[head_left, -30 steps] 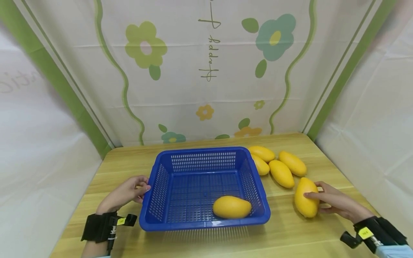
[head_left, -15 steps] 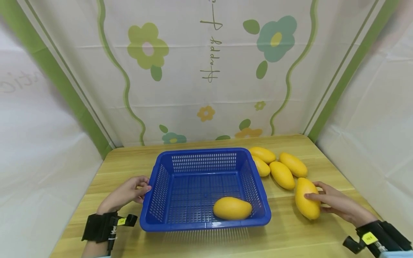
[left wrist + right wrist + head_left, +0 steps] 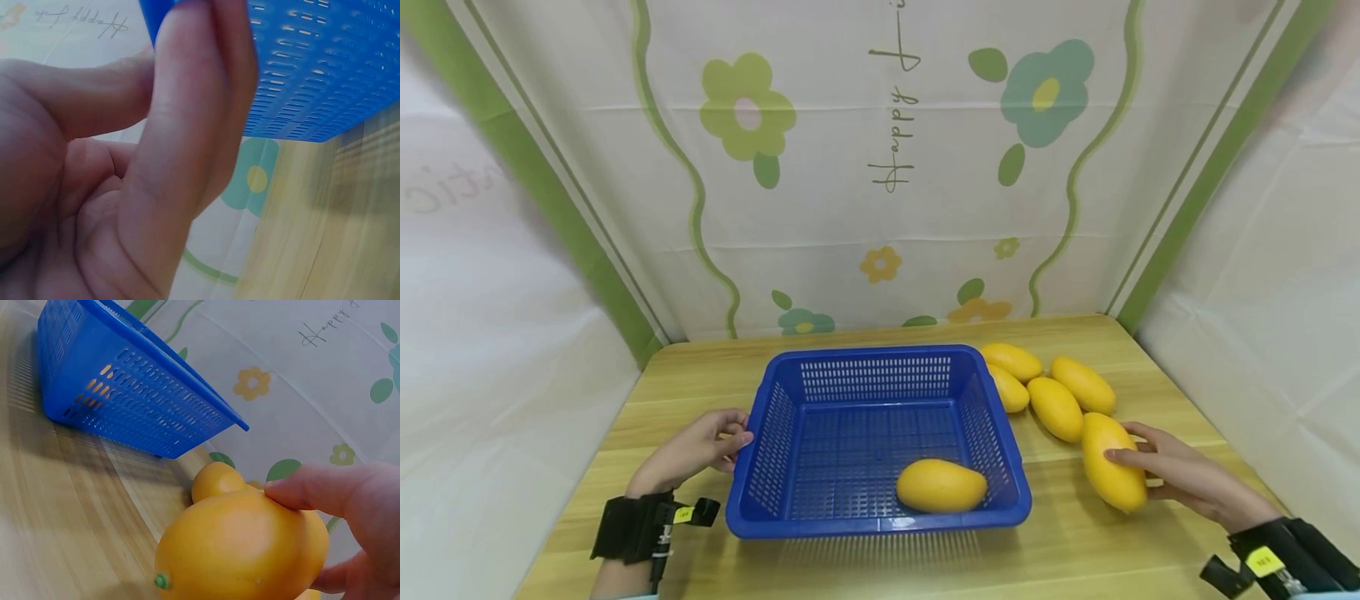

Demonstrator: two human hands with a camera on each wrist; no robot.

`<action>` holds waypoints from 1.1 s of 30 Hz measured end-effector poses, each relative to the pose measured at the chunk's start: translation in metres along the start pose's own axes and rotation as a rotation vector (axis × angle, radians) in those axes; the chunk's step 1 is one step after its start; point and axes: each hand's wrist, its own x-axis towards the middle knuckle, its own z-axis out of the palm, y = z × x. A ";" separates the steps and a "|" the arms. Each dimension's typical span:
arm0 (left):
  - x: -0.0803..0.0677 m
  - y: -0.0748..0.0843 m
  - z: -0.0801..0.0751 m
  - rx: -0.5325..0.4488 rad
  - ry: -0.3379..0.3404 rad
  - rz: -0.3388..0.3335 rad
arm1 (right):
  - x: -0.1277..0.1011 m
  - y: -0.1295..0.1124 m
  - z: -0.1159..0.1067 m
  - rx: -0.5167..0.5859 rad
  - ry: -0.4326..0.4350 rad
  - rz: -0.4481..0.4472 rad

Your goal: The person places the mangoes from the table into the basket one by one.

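Observation:
My left hand (image 3: 703, 446) pinches the left rim of a blue plastic basket (image 3: 880, 527) between thumb and fingers; the left wrist view shows the fingers (image 3: 181, 125) against the basket's perforated wall (image 3: 312, 75). One yellow mango (image 3: 942, 486) lies inside, near the basket's front right corner. To the right of the basket, my right hand (image 3: 1180, 471) grips another mango (image 3: 1112, 467), thumb on top and fingers round its far right side. In the right wrist view this gripped mango (image 3: 237, 550) shows a small green stem end.
Several more mangoes (image 3: 1055, 408) lie in a cluster behind the gripped one, beside the basket's right wall. All stand on a wooden table (image 3: 865, 575). White cloth with printed flowers (image 3: 820, 217) closes off the back and both sides.
The mango in my right hand has tilted a little, its near end swinging slightly right. My left hand keeps its hold on the basket rim, and the view has shifted slightly.

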 end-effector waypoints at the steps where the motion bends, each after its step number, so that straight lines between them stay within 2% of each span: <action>1: 0.000 0.000 0.000 0.002 -0.002 0.001 | -0.001 0.000 0.001 -0.001 0.000 -0.002; 13: 0.000 0.000 -0.001 0.004 -0.010 0.006 | -0.005 -0.006 0.008 -0.017 -0.009 -0.058; 22: -0.001 0.000 -0.001 0.002 -0.008 0.006 | -0.006 -0.009 0.014 0.062 -0.067 -0.117; 33: -0.001 0.002 0.001 -0.008 -0.014 0.017 | -0.005 -0.015 0.018 0.042 -0.062 -0.128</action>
